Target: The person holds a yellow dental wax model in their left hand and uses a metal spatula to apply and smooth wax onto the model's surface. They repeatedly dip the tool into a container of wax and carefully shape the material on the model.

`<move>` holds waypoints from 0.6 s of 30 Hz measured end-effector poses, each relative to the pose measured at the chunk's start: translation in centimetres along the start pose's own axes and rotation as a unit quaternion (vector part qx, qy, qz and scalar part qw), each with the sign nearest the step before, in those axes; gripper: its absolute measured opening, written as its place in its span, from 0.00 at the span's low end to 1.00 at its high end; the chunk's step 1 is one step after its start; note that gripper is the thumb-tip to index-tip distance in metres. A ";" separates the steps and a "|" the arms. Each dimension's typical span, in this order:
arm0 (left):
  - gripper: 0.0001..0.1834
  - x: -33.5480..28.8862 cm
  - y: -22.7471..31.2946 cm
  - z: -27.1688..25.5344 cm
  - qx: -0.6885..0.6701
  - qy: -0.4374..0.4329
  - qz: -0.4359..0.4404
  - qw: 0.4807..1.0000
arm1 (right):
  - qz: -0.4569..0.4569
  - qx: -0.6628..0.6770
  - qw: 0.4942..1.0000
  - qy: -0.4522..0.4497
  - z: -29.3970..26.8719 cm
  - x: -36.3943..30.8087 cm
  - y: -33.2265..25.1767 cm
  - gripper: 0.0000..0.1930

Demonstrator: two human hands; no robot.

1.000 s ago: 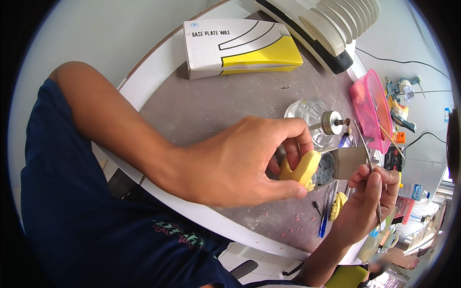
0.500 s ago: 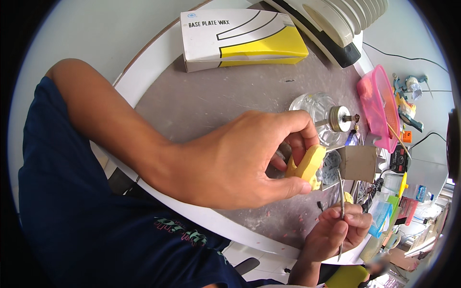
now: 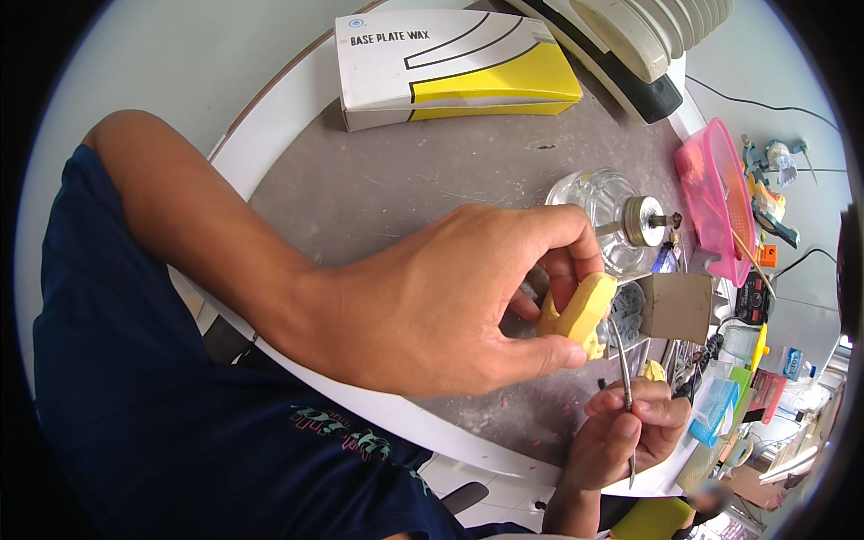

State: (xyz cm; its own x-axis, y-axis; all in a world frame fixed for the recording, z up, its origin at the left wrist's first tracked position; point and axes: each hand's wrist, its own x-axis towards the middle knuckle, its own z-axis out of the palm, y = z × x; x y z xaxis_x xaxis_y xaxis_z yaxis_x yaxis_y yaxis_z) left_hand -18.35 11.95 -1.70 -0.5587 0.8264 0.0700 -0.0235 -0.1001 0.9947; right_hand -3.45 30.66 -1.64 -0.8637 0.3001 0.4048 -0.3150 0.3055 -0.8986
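My left hand (image 3: 441, 301), its back toward me, grips a yellow dental cast (image 3: 583, 306) between the thumb and fingers. Much of the cast is hidden by the fingers. My right hand (image 3: 634, 430), lower right, pinches a slim metal dental carving tool (image 3: 627, 387). The tool's curved upper end is right beside the cast's toothed edge; I cannot tell whether it touches. Behind the cast is an open box (image 3: 675, 307) with a grey piece (image 3: 628, 309) in it. Close to my right fingers lies another small yellow piece (image 3: 654, 370).
A glass spirit lamp (image 3: 598, 205) lies beyond my left fingers. At the back stands a white and yellow carton (image 3: 459, 72), beside a pale ribbed device (image 3: 648, 36). A pink basket (image 3: 715, 193) and a blue container (image 3: 715, 409) are at the right. Pink crumbs dot the grey tabletop (image 3: 360, 180).
My right hand has shifted slightly left, bringing the tool's tip closer to the cast. The left hand keeps its hold on the cast almost unmoved.
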 end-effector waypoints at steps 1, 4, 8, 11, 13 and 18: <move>0.22 0.0 0.0 0.0 0.000 0.001 0.001 1.000 | 0.001 -0.001 1.000 0.001 0.0 0.0 0.0 0.12; 0.22 0.0 -0.1 0.0 0.003 0.003 0.002 1.000 | -0.008 -0.006 1.000 0.004 0.0 0.0 0.0 0.11; 0.22 -0.1 0.0 0.0 0.003 0.002 0.001 1.000 | -0.011 -0.019 1.000 0.001 0.0 0.0 -0.1 0.12; 0.22 0.0 -0.1 0.0 -0.001 0.004 0.003 1.000 | -0.028 -0.037 0.999 0.022 0.1 0.1 0.0 0.12; 0.22 0.0 0.0 0.1 0.001 0.001 0.004 1.000 | -0.064 -0.052 0.994 0.068 0.2 0.4 -0.2 0.13; 0.20 -0.2 0.1 0.4 -0.032 -0.019 0.002 0.999 | -0.058 -0.154 0.979 0.118 -1.1 0.8 -0.8 0.14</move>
State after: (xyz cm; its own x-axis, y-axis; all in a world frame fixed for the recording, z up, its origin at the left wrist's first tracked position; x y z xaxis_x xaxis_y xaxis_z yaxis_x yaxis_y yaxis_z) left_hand -17.91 11.97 -1.59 -0.5266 0.8466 0.0775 -0.0756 -0.1374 0.9876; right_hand -3.46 31.65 -0.42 -0.7021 0.4371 0.5621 -0.2408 0.5973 -0.7651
